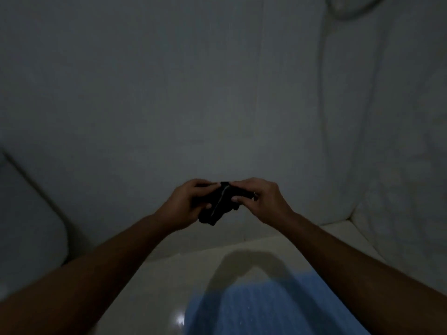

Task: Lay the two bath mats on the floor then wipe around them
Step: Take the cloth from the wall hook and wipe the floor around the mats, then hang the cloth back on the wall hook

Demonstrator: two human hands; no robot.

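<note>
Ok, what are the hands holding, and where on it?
A small dark bundle, probably a cloth: the left hand grips its left side, the right hand pinches its right side.

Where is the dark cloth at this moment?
In the head view the dark cloth is at the centre, gripped by the left hand and right hand, with the blue bath mat lower in the picture.

1. Hard to read in the dim light: dark cloth (219, 204), bunched and nearly black, folds and true shape not clear.
2. Partly hidden behind that cloth: fingers of left hand (186, 204) and right hand (261, 201), both gripping it.
3. Cut off by the bottom edge: blue mat (266, 308), right side covered by the right forearm (362, 274), far end darkened by shadow.
4. Clipped by the top edge: round thing (350, 6), blurred, not identifiable.
5. Cut off at the left edge: pale rounded shape (26, 213), kind unclear.
</note>
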